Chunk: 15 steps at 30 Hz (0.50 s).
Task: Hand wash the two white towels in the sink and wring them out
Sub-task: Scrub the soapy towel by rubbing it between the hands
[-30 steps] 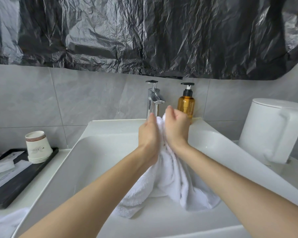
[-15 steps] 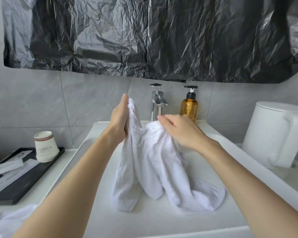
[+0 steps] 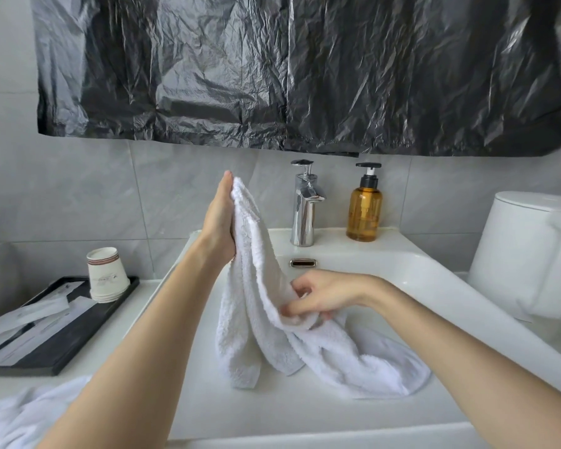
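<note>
Downward went the right hand (image 3: 324, 294) since half a second before, from beside the tap into the basin, while the left hand (image 3: 221, 222) stayed raised.

A crumpled black plastic sheet (image 3: 305, 76) covered the wall above the grey tiles. Below it sat the white sink (image 3: 434, 280). The white towel (image 3: 266, 319) hung inside it from the left hand, its lower folds lying on the basin floor. A white kettle (image 3: 525, 254) stood on the counter to the right of the sink. The second towel (image 3: 20, 416) lay bunched on the counter at the near left corner, outside the basin. Behind it was a black tray (image 3: 78, 345) bearing wrapped sachets.

The left hand held the towel's top edge, its fingers nearly straight against the cloth and its thumb hidden behind it. The right hand gripped a fold at the towel's middle, its fingers curled round it.

A chrome tap (image 3: 303, 205) stood on the sink's back ledge, with an amber soap bottle (image 3: 364, 212) just beside it. A stack of upturned paper cups (image 3: 106, 273) rested on the tray's far end.
</note>
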Tool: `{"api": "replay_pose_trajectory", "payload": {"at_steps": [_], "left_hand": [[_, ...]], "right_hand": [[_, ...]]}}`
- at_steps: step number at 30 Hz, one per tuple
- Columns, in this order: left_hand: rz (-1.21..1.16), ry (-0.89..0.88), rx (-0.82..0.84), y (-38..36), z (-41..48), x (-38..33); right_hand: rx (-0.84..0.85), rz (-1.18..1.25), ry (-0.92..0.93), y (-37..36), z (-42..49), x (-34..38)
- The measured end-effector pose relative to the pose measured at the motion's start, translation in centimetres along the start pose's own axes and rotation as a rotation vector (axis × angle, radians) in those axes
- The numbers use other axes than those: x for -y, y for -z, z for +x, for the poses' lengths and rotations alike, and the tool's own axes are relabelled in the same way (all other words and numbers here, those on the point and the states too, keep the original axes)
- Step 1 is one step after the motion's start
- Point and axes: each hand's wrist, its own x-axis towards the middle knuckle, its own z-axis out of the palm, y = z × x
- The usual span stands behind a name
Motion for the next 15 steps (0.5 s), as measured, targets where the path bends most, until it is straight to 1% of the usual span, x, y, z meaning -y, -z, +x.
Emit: {"api": "replay_pose_trajectory", "payload": {"at_steps": [2,4,6,8,10,12,15], "left_hand": [[0.001,-0.03,-0.042,0.2,0.3,-0.1],[0.028,-0.096,-0.137,0.8,0.9,-0.3],[0.082,-0.174,-0.214,1.5,1.6,-0.6],[0.15,-0.285,-0.273,1.8,1.9,-0.6],[0.276,-0.443,-0.319,1.8,2.0,-0.3],[0.379,-0.581,-0.301,1.8,2.2,0.0],[0.502,-0.657,-0.287,2.2,2.8,0.2]], "right_hand": [[-0.114,-0.043,0.012,0.8,-0.1,-0.2],[-0.269,-0.209,0.073,2.2,-0.9,-0.3],[-0.396,-0.232,0.134,3.9,-1.9,-0.4],[-0.556,-0.184,0.198,5.5,-2.7,-0.4],[-0.789,-0.115,0.277,6.6,-3.2,-0.3],[-1.014,-0.011,0.336,7.1,-3.7,0.1],[-1.261,0.117,0.424,7.4,-4.5,0.8]]}}
